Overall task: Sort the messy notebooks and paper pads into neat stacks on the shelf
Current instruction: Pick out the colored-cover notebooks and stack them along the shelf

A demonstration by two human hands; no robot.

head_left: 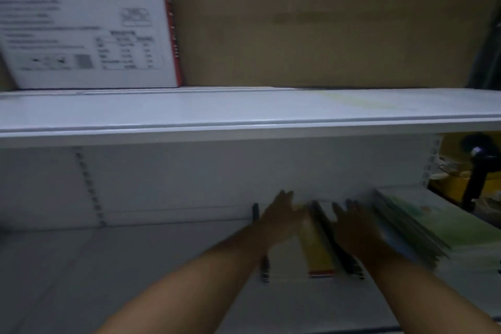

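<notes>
Your left hand and right hand flank the pads, fingers straight; press inward evenly to square the edges.

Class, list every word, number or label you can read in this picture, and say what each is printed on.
Nothing can be quoted; the picture is blurred.
White box on the upper shelf: lines of print and a table, too blurred to read.
Red edge of that box: dark marks, unreadable.
Green pads: a small orange mark, unreadable.
Yellow notebook: no text visible.
</notes>
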